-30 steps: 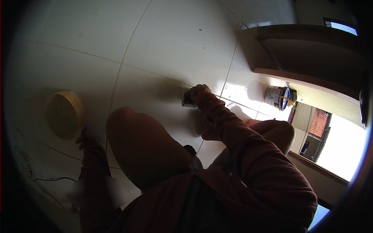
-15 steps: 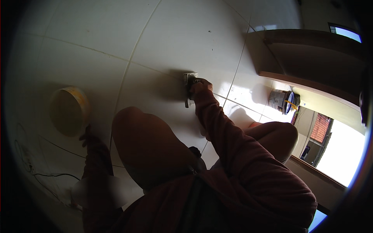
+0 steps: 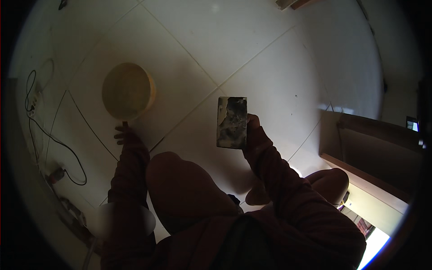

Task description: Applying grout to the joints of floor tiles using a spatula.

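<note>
My right hand (image 3: pixel 254 123) grips a rectangular hand float (image 3: pixel 232 122), its worn, dark-stained flat face turned up toward me. The float's handle is hidden behind that face. A pale yellowish round bucket (image 3: pixel 150 92) rests on the floor to my left, its inside in shadow. At the bucket's near side is my left hand (image 3: pixel 126 134), fingers spread and holding nothing. One fingertip reaches the bucket's wall, but whether it presses there I cannot tell.
White floor tiles (image 3: pixel 265 81) with thin joints spread around my bent knees. On the left lie a black cable (image 3: pixel 67 146) and a power strip (image 3: pixel 33 104). A wooden piece of furniture (image 3: pixel 364 175) stands at right. At the top edge is a brownish block (image 3: pixel 288 4).
The view has swung to the right. The float, edge-on near the floor before, now shows its flat face to me. My left hand stays by the bucket.
</note>
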Motion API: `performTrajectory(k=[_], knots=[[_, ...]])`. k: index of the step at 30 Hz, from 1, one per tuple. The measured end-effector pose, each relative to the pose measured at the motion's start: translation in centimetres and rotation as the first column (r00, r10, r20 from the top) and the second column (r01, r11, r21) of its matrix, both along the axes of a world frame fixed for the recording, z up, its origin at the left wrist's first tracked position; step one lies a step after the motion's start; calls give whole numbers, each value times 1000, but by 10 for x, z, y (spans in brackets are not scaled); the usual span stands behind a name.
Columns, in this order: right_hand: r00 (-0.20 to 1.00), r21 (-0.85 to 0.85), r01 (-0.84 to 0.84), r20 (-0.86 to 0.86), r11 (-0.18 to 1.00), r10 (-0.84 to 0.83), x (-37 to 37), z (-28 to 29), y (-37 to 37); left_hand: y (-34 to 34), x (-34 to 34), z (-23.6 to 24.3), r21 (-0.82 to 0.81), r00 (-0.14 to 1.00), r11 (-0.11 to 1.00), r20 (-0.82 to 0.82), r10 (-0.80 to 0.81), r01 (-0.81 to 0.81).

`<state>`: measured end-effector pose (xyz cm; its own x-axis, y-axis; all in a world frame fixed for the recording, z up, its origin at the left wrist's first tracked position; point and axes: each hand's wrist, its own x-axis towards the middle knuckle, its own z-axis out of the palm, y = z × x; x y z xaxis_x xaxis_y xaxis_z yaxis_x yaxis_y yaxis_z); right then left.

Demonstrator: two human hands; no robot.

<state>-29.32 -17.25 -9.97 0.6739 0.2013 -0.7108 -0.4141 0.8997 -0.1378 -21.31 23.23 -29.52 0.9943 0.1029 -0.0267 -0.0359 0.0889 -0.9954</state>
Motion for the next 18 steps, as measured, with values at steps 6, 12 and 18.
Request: performTrajectory(k=[6,12,18], knots=[[563,-969,235,202,79,802,115,17,79,-65,34,89,-706,669,251,-407,622,-662],[330,-707,559,-289,-433,899,164,27,152,-114,45,104,-189,718,-774,-290,633,605],[78,-651,630,-489,-423,869,140,48,120,-113,55,128,45,767,-820,-385,512,570]])
